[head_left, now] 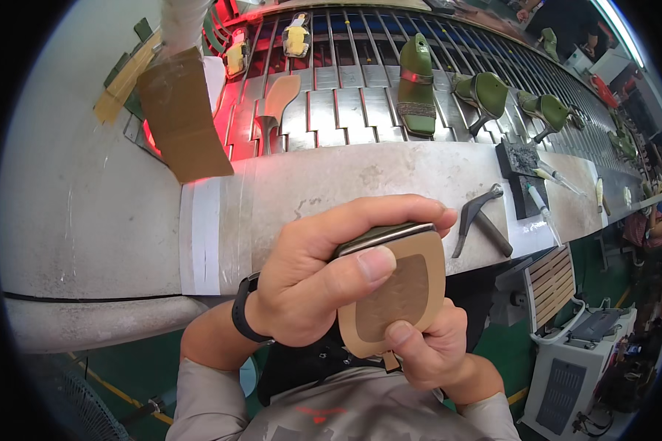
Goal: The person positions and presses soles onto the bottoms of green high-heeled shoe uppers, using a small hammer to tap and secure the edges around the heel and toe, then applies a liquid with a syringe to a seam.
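Above the near edge of the bench I hold a beige shoe sole [434,275] with a brown panel in its middle, its broad face turned up toward me. A dark glossy rim runs along its far edge. My left hand [309,272] is closed round that rim, fingers along the far side and thumb pressed on the face. At the near right edge my right hand [434,349] pinches the sole, its thumb on the beige border. A small tan strip hangs below the sole. The underside is hidden from me.
Pincers [480,220] lie on the bench [346,173], right of my hands. Beyond them are a black block [521,173] and syringes [543,213]. A slatted conveyor [338,110] carries a tan heeled sole [279,99] and green shoe lasts [417,88]. Cardboard [184,117] stands at left.
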Demonstrator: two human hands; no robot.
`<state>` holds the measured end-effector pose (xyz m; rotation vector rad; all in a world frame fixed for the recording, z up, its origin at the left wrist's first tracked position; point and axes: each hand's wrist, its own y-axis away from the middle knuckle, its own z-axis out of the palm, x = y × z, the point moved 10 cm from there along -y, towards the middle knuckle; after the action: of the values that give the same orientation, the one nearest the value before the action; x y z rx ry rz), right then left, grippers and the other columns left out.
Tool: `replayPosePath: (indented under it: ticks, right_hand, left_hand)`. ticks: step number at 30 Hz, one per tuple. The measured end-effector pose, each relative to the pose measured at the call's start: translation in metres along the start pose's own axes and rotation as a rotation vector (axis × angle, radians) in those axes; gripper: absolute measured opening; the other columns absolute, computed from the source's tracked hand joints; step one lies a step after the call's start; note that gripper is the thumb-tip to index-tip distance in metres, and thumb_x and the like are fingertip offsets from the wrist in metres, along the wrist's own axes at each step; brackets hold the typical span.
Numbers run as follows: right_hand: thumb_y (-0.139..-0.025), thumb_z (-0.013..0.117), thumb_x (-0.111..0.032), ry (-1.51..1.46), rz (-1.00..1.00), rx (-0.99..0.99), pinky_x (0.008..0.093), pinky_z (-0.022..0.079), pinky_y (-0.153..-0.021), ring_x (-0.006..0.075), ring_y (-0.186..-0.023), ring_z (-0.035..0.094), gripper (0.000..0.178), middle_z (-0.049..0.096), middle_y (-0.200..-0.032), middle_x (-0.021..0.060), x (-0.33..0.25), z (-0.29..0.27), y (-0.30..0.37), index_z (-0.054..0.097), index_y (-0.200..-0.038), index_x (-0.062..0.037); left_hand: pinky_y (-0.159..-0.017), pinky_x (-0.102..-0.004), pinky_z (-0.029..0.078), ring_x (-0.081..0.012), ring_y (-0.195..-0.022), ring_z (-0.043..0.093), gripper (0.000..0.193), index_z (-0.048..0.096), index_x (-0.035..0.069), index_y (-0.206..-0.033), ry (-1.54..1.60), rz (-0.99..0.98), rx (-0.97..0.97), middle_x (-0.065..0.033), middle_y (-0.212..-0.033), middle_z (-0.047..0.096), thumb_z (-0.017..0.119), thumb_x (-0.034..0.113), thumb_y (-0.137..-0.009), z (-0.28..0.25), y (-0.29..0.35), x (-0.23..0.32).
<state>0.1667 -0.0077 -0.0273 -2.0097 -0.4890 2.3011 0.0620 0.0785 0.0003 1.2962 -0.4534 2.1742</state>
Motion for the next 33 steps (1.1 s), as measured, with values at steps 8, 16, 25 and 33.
replayPosePath:
  ticks: [8, 16, 25, 33]
  right_hand:
    - [-0.111, 0.061, -0.030, -0.064, 0.178, 0.004, 0.0302, 0.058, -0.065, 0.0157, -0.074, 0.072, 0.038, 0.077, -0.086, 0.0111, 0.012, -0.014, -0.003, 0.074, -0.106, 0.0059]
    - [-0.111, 0.062, -0.025, 0.009, 0.189, 0.087, 0.0285, 0.058, -0.065, 0.0121, -0.075, 0.073, 0.034, 0.079, -0.086, 0.0093, 0.006, -0.025, -0.008, 0.076, -0.110, 0.0058]
    - [-0.114, 0.051, -0.032, -0.340, 0.300, 0.071, 0.0311, 0.064, -0.054, 0.0240, -0.068, 0.078, 0.047, 0.078, -0.093, 0.0229, 0.021, -0.051, -0.035, 0.068, -0.121, 0.0112]
    - [-0.114, 0.051, -0.031, -0.303, 0.293, 0.116, 0.0294, 0.062, -0.054, 0.0207, -0.066, 0.076, 0.044, 0.078, -0.089, 0.0196, 0.020, -0.053, -0.038, 0.069, -0.119, 0.0089]
  left_hand:
    - [-0.122, -0.0461, 0.044, -0.0345, -0.149, 0.050, 0.088, 0.039, -0.006, -0.159, -0.160, 0.228, -0.215, -0.0276, -0.157, 0.053, 0.080, 0.027, -0.089, 0.017, -0.012, 0.007]
    - [-0.123, -0.0462, 0.041, -0.0335, -0.149, 0.050, 0.079, 0.035, -0.010, -0.159, -0.153, 0.266, -0.272, -0.0282, -0.160, 0.049, 0.044, 0.054, -0.113, 0.018, -0.027, 0.002]
    - [-0.119, -0.0384, 0.045, -0.0262, -0.142, 0.057, 0.076, 0.037, -0.008, -0.161, -0.148, 0.312, -0.285, -0.0240, -0.157, 0.054, 0.047, 0.050, -0.114, 0.006, -0.065, 0.003]
    - [-0.119, -0.0363, 0.043, -0.0225, -0.143, 0.056, 0.079, 0.034, -0.008, -0.163, -0.413, 0.399, -0.337, -0.0194, -0.158, 0.054, 0.060, 0.044, -0.110, 0.004, -0.062, 0.010]
